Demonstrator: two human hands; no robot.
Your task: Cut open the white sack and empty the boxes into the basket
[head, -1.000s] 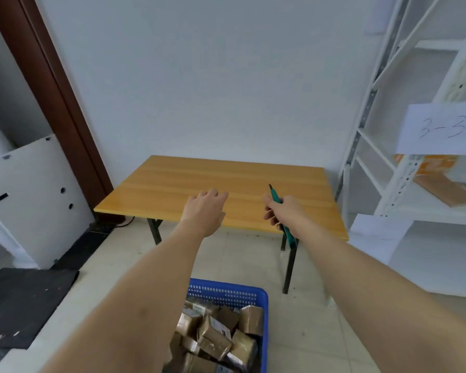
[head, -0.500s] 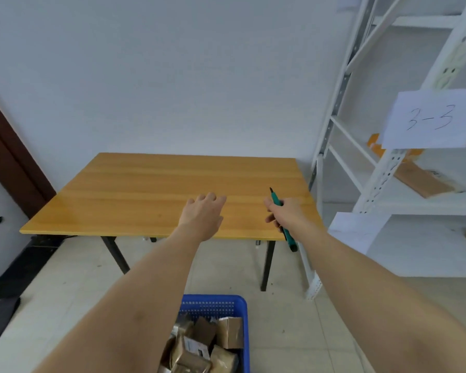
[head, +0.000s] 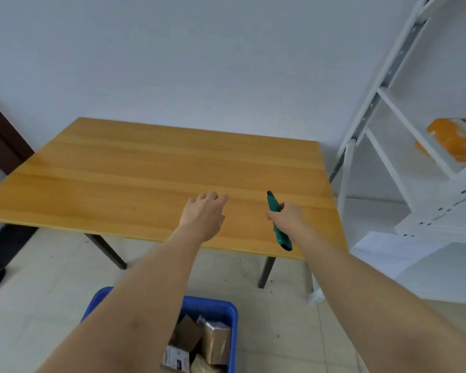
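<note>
My right hand (head: 288, 217) grips a green utility knife (head: 277, 220), its tip pointing away from me, above the right front part of the wooden table (head: 119, 179). Beside it my left hand (head: 203, 215) hovers palm down over the table with the fingers loosely spread and nothing in it. A blue basket (head: 228, 313) stands on the floor below my arms and holds several brown cardboard boxes (head: 215, 344). No white sack is in view.
A white metal shelf rack (head: 404, 135) stands right of the table, with an orange-and-white item (head: 452, 138) on one shelf. A dark door frame (head: 0, 141) is at far left. Tiled floor (head: 38, 286) surrounds the basket.
The view has moved closer to the table and turned slightly; the table now fills more of the frame. Both hands stay over its front right part, the knife still held.
</note>
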